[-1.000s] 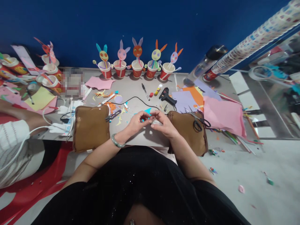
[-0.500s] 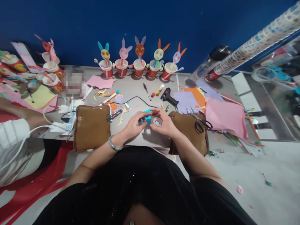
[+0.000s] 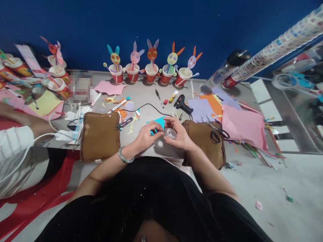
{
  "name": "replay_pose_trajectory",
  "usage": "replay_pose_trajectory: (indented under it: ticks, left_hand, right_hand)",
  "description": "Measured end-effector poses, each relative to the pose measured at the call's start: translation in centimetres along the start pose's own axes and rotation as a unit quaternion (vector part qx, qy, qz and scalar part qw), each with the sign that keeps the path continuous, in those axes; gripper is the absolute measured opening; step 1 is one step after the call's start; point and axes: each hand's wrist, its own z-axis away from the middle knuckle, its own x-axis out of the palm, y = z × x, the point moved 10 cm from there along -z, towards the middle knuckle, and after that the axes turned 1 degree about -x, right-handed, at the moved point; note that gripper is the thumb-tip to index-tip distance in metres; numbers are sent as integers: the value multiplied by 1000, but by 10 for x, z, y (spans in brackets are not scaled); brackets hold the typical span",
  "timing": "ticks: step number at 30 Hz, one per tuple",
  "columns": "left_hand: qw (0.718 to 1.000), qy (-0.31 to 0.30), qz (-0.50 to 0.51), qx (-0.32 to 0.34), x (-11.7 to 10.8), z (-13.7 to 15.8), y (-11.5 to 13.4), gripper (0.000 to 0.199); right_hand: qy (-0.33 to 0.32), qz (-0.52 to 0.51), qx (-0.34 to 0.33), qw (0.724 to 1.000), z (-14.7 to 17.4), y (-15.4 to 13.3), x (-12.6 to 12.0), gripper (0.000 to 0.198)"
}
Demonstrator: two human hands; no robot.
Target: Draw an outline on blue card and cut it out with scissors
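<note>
A small roll of clear tape [image 3: 171, 133] sits in my right hand [image 3: 181, 133], with the fingers curled round its far side and the thumb on the near side. My left hand [image 3: 147, 136] is closed in a pinch at the roll's left edge. What lies between those fingertips, perhaps the tape's end, is too small to make out. Behind and partly under both hands lies a sheet of bright blue paper [image 3: 159, 121] on the table.
Brown cushions [image 3: 100, 136] flank my arms; scissors [image 3: 215, 129] lie on the right one. Beyond are a glue gun [image 3: 183, 104], a glue stick [image 3: 173, 96], a pen [image 3: 159, 98] and several paper-cup rabbits [image 3: 151, 74]. A co-worker's arm [image 3: 37, 129] rests at left.
My left fingertips have moved right and now meet the roll's edge. More of the blue paper shows behind my hands. The whole view has shifted slightly.
</note>
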Motion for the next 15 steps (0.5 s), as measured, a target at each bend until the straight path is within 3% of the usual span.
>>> replay_pose_trajectory:
  ticks: [6,15]
  left_hand:
    - [992,-65,94,-51,13,-2,-13,31]
    - [972,-38,204,-106,19,1,-23,38]
  right_hand:
    - [16,11,-1,1000,5,-1,-3,70]
    - [-9,-50,-32,998,12,-10,2,66]
